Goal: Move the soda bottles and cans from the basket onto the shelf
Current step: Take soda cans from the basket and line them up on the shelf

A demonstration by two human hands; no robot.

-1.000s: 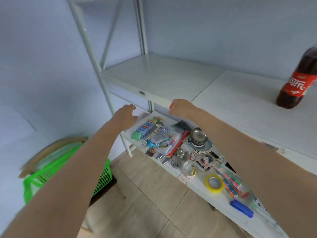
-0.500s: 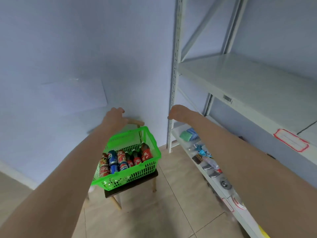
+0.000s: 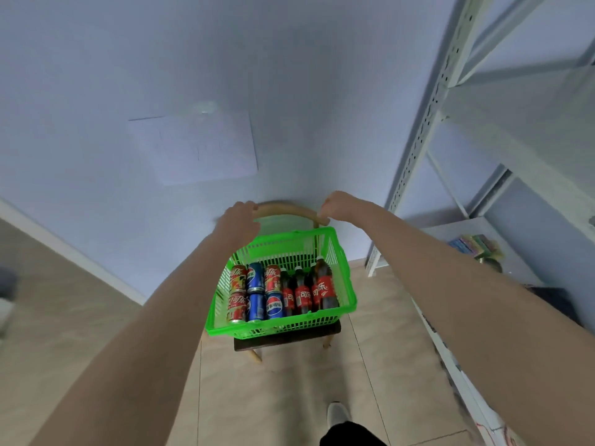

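Head camera, looking down and forward. We see a pale blue wall filling the upper half of the view, with a sheet of paper stuck flat on it. A beige tiled floor lies below. Along the right edge rises the white metal shelf, its perforated upright leaning across the frame. Its upper board is bare where we can see it, and a lower board holds small colourful items, too blurred to name.

Two bare forearms reach forward from the bottom corners. Between them, a bright green plastic basket sits on the dark seat of a small wooden chair that stands against the wall, well apart from the shelf.

The task's drinks are all inside the basket. Six cans stand in two rows of three on its left side, some red and some blue. Just beside them, filling the right side, dark cola bottles with red labels stand upright.

The left hand and right hand hover high above the basket, lined up with the chair's curved back rail. Both hands' fingers are loosely curled, and neither holds anything we can see. We cannot tell whether they touch the rail.

A pale shoe shows at the bottom.
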